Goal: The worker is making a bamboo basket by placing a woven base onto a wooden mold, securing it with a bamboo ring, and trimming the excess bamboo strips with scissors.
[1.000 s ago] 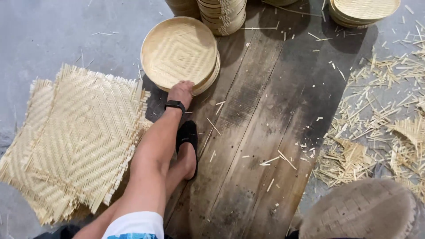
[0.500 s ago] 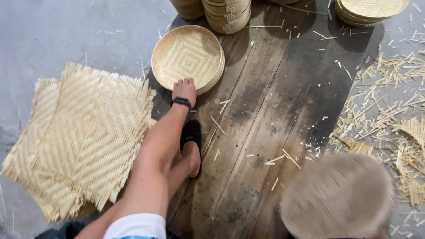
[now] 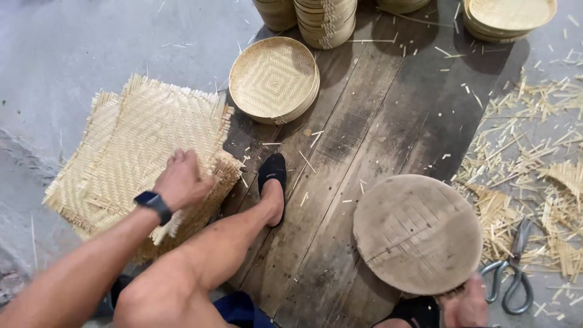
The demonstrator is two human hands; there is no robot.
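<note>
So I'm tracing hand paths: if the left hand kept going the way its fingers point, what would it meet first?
The left hand already rests on the stack of woven mats; further along lies more mat surface, probably then the round woven tray.

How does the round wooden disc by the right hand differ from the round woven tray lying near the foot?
The wooden disc is solid, grey-brown and scored with cut marks; the woven tray is pale bamboo in a diamond weave. The disc is flat with no rim, while the tray has a raised rim. The right hand grips the disc's near edge; the tray lies untouched on the planks. Both are round.
</note>
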